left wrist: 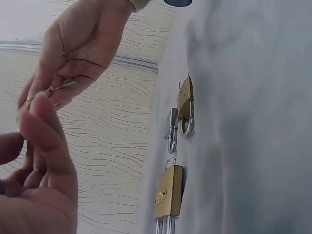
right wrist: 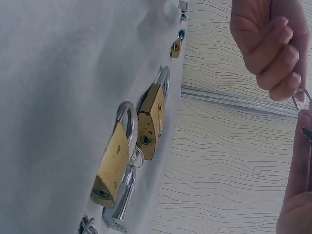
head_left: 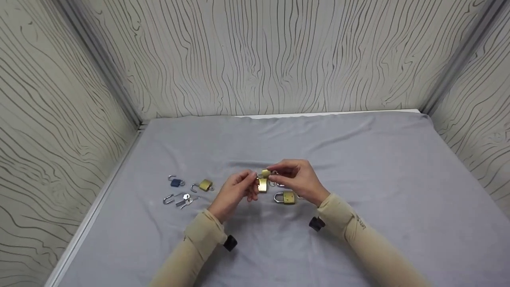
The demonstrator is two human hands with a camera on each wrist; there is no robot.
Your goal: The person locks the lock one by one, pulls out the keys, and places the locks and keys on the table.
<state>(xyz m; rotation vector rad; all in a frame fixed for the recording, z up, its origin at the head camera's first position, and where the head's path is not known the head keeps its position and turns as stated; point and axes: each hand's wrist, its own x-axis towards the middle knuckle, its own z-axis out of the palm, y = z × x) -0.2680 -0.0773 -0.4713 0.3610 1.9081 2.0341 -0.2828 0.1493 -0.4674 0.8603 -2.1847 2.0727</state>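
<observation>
Both hands meet above the cloth over a small brass padlock (head_left: 266,173). The right hand (head_left: 299,177) pinches its body between thumb and fingers. At the other end, the left hand (head_left: 239,185) pinches the metal shackle (right wrist: 302,92), which shows between the hands in the right wrist view. A thin metal piece (left wrist: 66,86) juts out beside the fingers in the left wrist view. Below the hands lies a brass padlock (head_left: 262,185). Close to the right hand is a larger brass padlock (head_left: 289,197) with its shackle toward the left.
To the left lie a blue padlock (head_left: 175,183), a brass padlock (head_left: 206,184) with its shackle raised, a silver padlock (head_left: 168,199) and several keys (head_left: 186,202). A grey cloth (head_left: 378,167) covers the table. Patterned walls (head_left: 255,56) stand behind and beside it.
</observation>
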